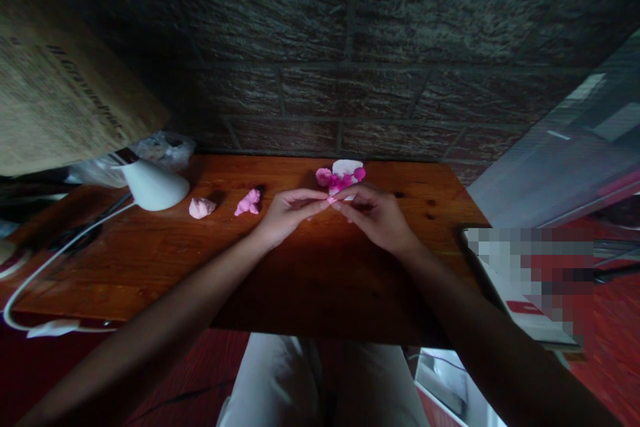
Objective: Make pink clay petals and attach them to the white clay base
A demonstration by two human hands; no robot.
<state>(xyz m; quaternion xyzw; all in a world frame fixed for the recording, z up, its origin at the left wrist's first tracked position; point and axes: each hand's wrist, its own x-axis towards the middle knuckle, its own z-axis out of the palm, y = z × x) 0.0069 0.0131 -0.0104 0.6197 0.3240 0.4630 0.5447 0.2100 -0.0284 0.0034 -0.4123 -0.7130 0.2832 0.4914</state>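
Observation:
A small pink piece of modelling clay point(331, 199) is pinched between the fingertips of both hands above the middle of the table. My left hand point(293, 213) is closed on it from the left, and my right hand point(373, 213) is closed on it from the right. Just behind the fingers lies a white piece point(349, 167) with several darker pink clay shapes point(341, 181) on and around it. Off to the left of my hands are a bright pink clay lump point(249, 203) and a paler pink lump point(202, 207). My fingers partly hide the white piece.
A lamp with a white base point(155, 185) and a printed paper shade point(70, 93) stands at the left of the wooden table point(150, 260). Its white cord point(65, 247) runs over the front edge. Behind it lies a clear plastic bag point(167, 147). A dark brick wall point(310, 93) borders the back.

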